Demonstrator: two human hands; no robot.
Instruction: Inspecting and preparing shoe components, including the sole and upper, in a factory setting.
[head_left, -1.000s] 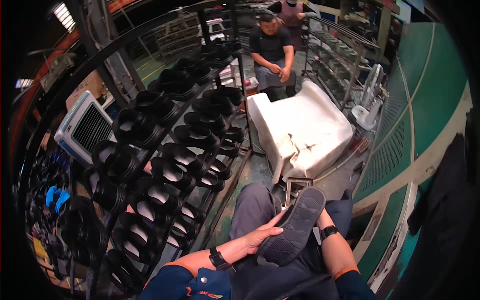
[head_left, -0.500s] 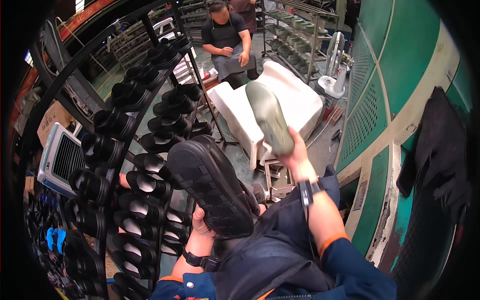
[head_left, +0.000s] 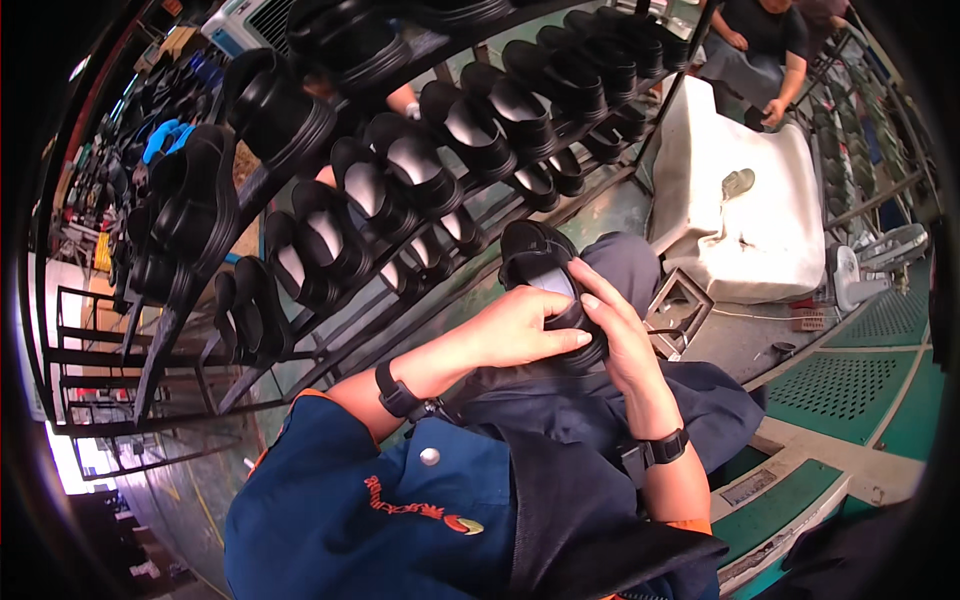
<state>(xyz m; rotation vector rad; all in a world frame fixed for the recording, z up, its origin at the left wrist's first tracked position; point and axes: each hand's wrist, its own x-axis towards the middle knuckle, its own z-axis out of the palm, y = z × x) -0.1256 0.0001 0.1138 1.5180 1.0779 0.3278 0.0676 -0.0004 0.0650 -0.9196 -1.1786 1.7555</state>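
While close together, hands (head_left: 515, 325) (head_left: 622, 338) on shoe (head_left: 540, 272)

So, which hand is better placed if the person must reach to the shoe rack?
Probably the left hand: it is nearer the shoe rack, while the right hand is farther across. Both hands are on the black shoe, so the left would likely need to let go first.

Rows of black shoes (head_left: 550, 78) line a dark metal rack (head_left: 258, 187), with an air cooler (head_left: 228, 22) beyond. At upper right, a seated co-worker (head_left: 752, 48) faces a white-draped block (head_left: 770, 255); nearby are a white electric fan (head_left: 848, 280) and green perforated panels (head_left: 812, 393).
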